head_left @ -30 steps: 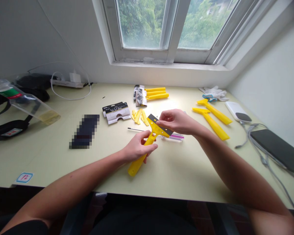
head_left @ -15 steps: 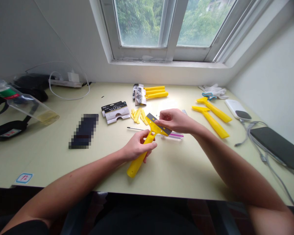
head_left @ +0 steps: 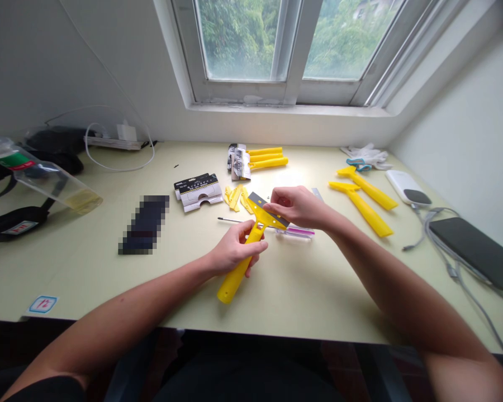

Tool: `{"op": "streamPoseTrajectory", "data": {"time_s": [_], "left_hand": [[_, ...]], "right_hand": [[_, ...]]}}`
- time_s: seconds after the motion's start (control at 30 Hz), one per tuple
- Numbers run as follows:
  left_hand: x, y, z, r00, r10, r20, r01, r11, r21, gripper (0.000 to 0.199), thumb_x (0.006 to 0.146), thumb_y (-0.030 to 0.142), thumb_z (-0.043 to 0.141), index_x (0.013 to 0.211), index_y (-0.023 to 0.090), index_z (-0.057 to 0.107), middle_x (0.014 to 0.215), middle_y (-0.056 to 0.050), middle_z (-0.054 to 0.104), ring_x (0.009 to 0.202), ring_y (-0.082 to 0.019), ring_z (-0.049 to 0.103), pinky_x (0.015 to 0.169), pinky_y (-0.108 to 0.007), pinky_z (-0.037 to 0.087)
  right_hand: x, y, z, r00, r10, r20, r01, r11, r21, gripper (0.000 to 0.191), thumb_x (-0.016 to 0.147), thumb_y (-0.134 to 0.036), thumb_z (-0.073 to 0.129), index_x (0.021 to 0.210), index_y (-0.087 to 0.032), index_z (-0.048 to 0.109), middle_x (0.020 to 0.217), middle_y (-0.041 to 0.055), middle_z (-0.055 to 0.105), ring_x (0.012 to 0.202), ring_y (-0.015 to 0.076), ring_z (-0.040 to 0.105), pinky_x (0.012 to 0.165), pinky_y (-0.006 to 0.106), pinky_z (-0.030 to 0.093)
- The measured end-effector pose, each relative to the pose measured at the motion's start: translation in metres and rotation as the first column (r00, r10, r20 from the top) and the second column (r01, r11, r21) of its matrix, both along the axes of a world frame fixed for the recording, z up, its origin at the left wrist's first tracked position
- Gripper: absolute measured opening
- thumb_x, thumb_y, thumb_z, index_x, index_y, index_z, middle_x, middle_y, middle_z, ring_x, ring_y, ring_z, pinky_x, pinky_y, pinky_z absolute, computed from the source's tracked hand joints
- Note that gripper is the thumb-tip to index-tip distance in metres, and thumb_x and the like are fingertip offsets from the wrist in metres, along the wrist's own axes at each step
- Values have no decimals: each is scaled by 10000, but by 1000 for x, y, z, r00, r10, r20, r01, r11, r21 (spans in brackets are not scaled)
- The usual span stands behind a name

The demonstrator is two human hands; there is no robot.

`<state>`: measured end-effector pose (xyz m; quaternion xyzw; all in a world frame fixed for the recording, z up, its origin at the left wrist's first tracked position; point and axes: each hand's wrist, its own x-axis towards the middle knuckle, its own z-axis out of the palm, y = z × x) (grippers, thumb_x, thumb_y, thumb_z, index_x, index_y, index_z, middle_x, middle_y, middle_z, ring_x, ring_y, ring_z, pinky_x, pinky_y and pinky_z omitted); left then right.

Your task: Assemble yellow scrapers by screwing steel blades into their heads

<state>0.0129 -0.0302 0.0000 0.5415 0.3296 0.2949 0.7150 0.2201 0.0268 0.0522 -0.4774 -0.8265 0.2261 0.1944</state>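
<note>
**Two hands on a yellow plastic scraper point(head_left: 240, 267) at mid-desk**

We're at the pale cream desk point(head_left: 67, 285), and the left hand point(head_left: 235, 251) is closed tight round the long handle, just under the head, with the grip end poking out toward 7 o'clock. The right hand point(head_left: 297, 206) reaches in from 3 o'clock, curled into a pinch, its fingertips point(head_left: 274, 207) pressed on the yellow head right beside the dark metal blade point(head_left: 268, 204) along the top edge. The blade end is tilted up, held between both hands, above a thin black-handled screwdriver point(head_left: 230, 220) and a clear-and-pink plastic strip point(head_left: 295, 231) lying on the desk.

Around them, it's busy! At 12 o'clock, a bundle of yellow plastic handles point(head_left: 268, 159) sits by a printed card pack point(head_left: 240, 164). At 11 o'clock, small yellow plastic pieces point(head_left: 235, 198) lie just beside a black-and-white cardboard package point(head_left: 199, 192). Over at 2 o'clock, two loose yellow scrapers point(head_left: 366, 190) rest side by side, with crumpled white gloves point(head_left: 366, 156) behind them. At 3 o'clock — a white power bank point(head_left: 406, 187) and a black phone point(head_left: 473, 245) tangled in gray cables point(head_left: 440, 240). At 9 o'clock, a dark oblong point(head_left: 145, 223) is too pixelated to name.
</note>
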Motion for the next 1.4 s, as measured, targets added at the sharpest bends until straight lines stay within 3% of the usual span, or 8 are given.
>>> {"op": "streamPoseTrajectory", "data": {"time_s": [0.77,0.97,1.13,1.3,1.4], "left_hand": [[0,1,-3,999,-21,37,23,997,-68,321,807,378,712,897,192,466,744,50,504,457,-82,530,335,-217,481],[0,2,-4,999,-25,24,27,997,-74,306,813,366,704,896,193,466,727,54,499,461,-89,540,341,-222,489],[0,1,-3,999,-10,31,13,996,-90,311,810,361,705,897,198,455,703,57,509,447,-90,533,338,-225,490],[-1,1,1,999,20,43,-16,996,-93,314,804,360,709,892,196,457,659,61,516,422,-82,514,332,-210,474],[-2,1,2,998,36,60,-31,996,-87,309,805,354,707,901,195,460,633,68,514,402,-79,498,330,-210,472]], "right_hand": [[-2,-1,3,1000,-5,13,6,997,-76,236,876,-410,561,837,-193,645,658,-3,666,587,102,556,579,227,365],[3,2,6,998,-67,18,67,997,-37,273,896,-432,525,885,-198,665,696,5,663,614,112,563,595,241,388],[11,27,1,991,-136,-8,135,986,-101,265,894,-407,517,924,-191,666,753,24,674,604,112,579,578,241,417],[-7,66,-14,982,6,186,18,992,-127,298,843,-385,593,1065,-206,679,991,57,708,768,135,624,659,234,450],[-27,78,-22,974,21,226,2,995,-102,393,813,-394,629,1152,-197,660,1102,84,690,884,169,617,721,245,440]]}}
